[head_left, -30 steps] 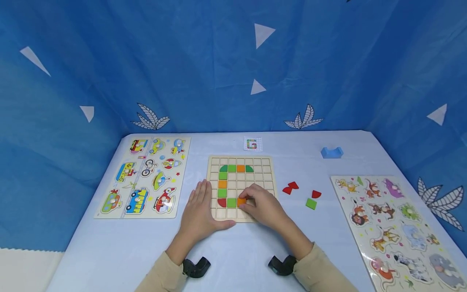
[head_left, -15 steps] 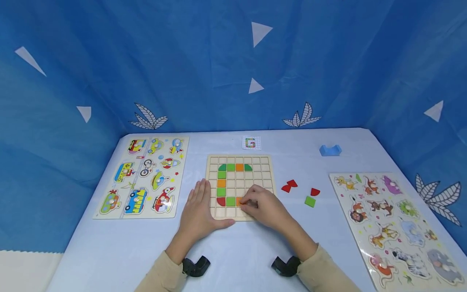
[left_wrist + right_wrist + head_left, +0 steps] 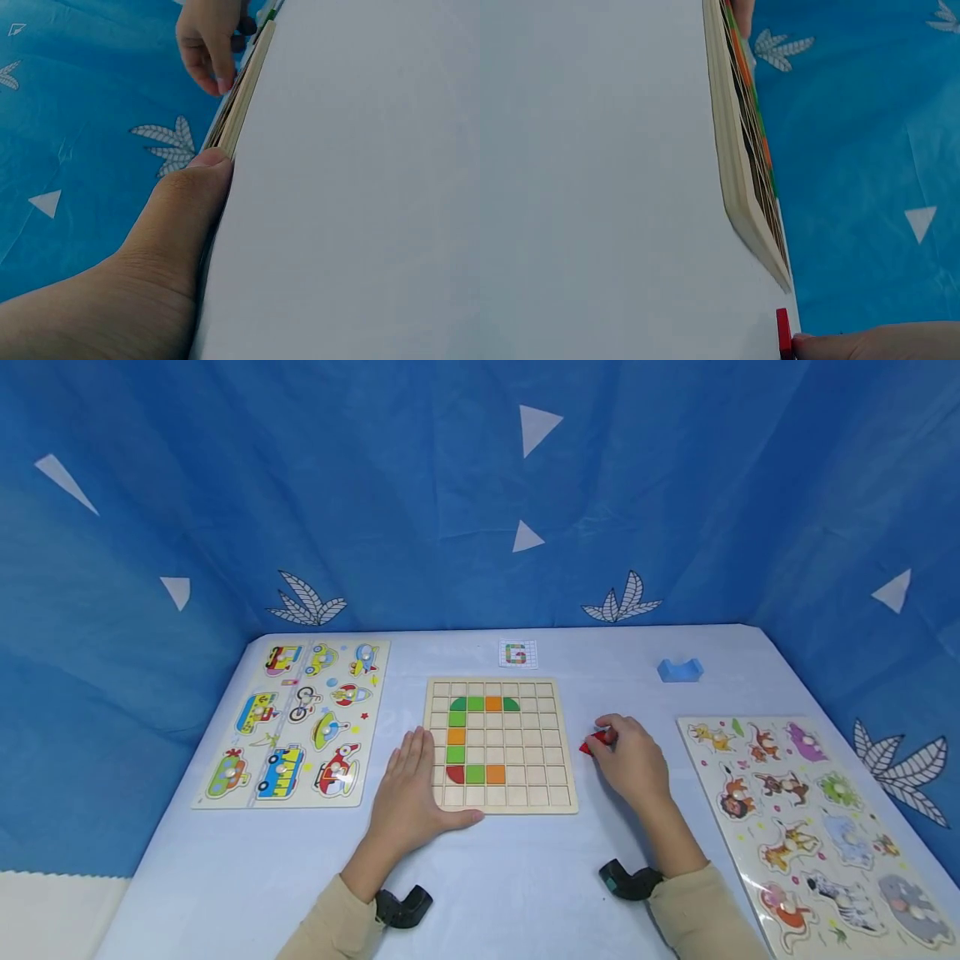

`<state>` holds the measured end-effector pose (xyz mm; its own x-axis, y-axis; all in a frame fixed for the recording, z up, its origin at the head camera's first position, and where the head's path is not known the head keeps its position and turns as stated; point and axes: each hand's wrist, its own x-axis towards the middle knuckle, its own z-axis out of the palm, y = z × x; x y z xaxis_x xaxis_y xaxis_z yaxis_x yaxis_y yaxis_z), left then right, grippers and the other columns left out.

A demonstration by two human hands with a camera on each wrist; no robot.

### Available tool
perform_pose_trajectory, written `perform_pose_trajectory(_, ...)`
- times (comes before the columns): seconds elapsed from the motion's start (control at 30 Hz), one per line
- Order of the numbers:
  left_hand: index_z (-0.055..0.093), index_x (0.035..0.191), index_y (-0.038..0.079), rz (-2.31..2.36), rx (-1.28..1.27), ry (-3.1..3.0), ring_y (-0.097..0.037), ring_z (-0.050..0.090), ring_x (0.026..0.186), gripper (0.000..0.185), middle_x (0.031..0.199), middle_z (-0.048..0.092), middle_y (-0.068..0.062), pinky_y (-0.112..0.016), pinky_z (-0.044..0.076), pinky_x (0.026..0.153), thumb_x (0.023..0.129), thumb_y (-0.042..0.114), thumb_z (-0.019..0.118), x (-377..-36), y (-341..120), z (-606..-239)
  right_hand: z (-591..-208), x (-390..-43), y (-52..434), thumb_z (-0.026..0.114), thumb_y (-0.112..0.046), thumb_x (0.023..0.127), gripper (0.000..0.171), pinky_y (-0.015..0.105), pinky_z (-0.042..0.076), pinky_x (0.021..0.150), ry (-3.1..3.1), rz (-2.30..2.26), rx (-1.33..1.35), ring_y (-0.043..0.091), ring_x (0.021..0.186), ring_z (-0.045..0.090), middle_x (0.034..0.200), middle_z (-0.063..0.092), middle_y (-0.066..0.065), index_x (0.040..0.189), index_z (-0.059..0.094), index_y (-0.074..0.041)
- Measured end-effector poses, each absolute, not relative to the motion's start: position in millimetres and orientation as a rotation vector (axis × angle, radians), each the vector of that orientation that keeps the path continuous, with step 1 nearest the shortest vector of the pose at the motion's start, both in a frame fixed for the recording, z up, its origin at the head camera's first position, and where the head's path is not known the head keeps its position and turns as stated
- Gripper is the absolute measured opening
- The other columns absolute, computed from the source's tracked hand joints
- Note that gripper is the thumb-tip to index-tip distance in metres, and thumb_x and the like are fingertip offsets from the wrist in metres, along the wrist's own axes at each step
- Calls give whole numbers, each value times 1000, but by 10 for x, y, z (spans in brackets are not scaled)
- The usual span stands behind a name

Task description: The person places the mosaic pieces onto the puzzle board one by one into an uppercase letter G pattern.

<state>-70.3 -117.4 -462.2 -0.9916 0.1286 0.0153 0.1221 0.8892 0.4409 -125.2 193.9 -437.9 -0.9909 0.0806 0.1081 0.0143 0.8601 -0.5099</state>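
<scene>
A wooden grid board [image 3: 536,793] lies mid-table, with green, orange and red tiles set in it. The lowest tile row ends in an orange square [image 3: 496,774]. My left hand [image 3: 405,789] rests flat along the board's left side, its thumb [image 3: 172,202] against the near edge in the left wrist view. To the board's right, my right hand [image 3: 636,764] has thumb and forefinger pinched about a red quarter-circle tile [image 3: 587,747] low at the table. In the right wrist view, a red tile [image 3: 783,330] shows edge-on at the fingertip. My right hand hides other loose tiles.
A pattern card [image 3: 517,654] with a coloured G lies behind the board. A vehicle puzzle [image 3: 292,727] is at left, an animal puzzle [image 3: 817,827] at right. A blue block [image 3: 680,671] sits at the back right, before a blue curtain [image 3: 420,502].
My right hand has let go of the orange square in the board and moved right to the red tiles. The left hand has stayed in place.
</scene>
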Motion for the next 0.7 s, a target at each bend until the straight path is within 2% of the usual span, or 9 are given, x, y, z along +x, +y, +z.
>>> perform_pose_trajectory(0.1, 13, 158, 1, 705, 200, 3036, -30, 6, 156, 140, 168, 10, -13, -50, 13, 126, 60, 85, 69, -703, -1174, -4622, -4390, -1274, 2044, 75, -22, 88, 35, 28, 42, 56, -2903, 786, -176, 24, 73, 55, 94, 62, 12, 117, 67, -6)
perform_pose_trajectory(0.27, 13, 158, 2, 705, 203, 3031, -29, 6, 156, 140, 168, 9, -12, -50, 13, 126, 61, 86, 68, -702, -1173, -4626, -4388, -1288, 2109, 75, -26, 88, 36, 36, 49, 66, -2921, 796, -256, 28, 84, 59, 101, 64, 16, 116, 69, -4)
perform_pose_trajectory(0.43, 14, 158, 2, 714, 204, 3035, -29, 6, 156, 139, 168, 10, -12, -50, 13, 126, 61, 85, 68, -702, -1176, -4624, -4392, -1304, 2114, 72, -24, 90, 27, 42, 51, 75, -2941, 862, -246, 30, 92, 59, 106, 64, 17, 109, 72, -5)
perform_pose_trajectory(0.57, 14, 158, 2, 710, 207, 3040, -29, 6, 156, 139, 168, 10, -12, -50, 13, 126, 61, 85, 68, -703, -1181, -4628, -4385, -1324, 2103, 70, -21, 91, 21, 38, 49, 74, -2942, 901, -246, 29, 92, 58, 105, 63, 16, 105, 71, -5)
perform_pose_trajectory(0.7, 14, 158, 2, 705, 208, 3046, -29, 6, 156, 139, 168, 10, -12, -50, 14, 126, 61, 86, 67, -706, -1179, -4641, -4357, -1356, 2090, 68, -29, 92, 29, 33, 47, 69, -2961, 877, -246, 27, 87, 57, 101, 64, 15, 107, 70, -5)
